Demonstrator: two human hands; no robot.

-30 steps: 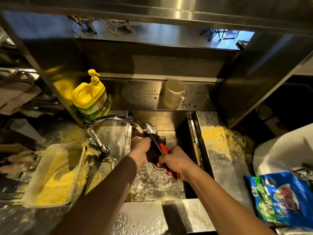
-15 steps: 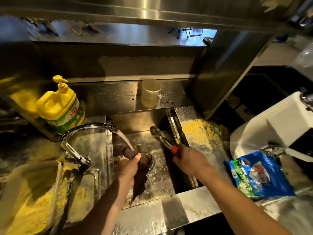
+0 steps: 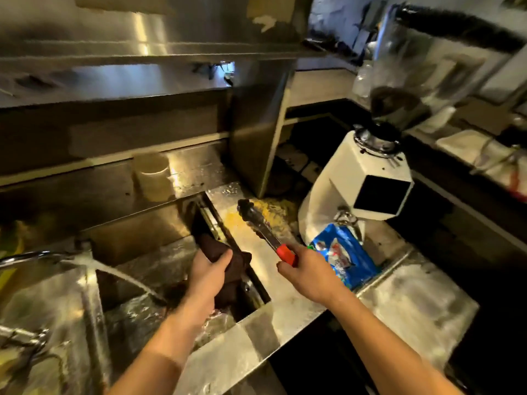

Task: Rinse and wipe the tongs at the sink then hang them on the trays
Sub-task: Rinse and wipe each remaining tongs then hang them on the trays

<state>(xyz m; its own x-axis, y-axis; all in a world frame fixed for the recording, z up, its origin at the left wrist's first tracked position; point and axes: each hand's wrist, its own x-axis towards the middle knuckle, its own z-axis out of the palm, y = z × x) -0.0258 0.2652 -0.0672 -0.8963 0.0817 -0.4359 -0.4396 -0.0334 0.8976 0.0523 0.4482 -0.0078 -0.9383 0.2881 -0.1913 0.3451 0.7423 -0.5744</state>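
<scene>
My right hand (image 3: 306, 273) grips the red handle of the metal tongs (image 3: 258, 222). Their closed jaws point up and away over the steel counter to the right of the sink (image 3: 159, 269). My left hand (image 3: 209, 273) holds a dark brown cloth (image 3: 228, 269) at the sink's right edge, apart from the tongs. Water runs from the curved faucet (image 3: 25, 256) into the basin. No trays are in view.
A white grinder (image 3: 362, 181) and a blue packet (image 3: 346, 256) stand on the counter right of the tongs. Yellow crumbs (image 3: 271, 210) lie under the tong tips. A beige cup (image 3: 154, 178) sits on the ledge behind the sink. Steel shelves run overhead.
My right hand has carried the tongs rightward out of the sink and over the counter. My left hand has lifted the cloth to the sink's right edge. The view has swung right.
</scene>
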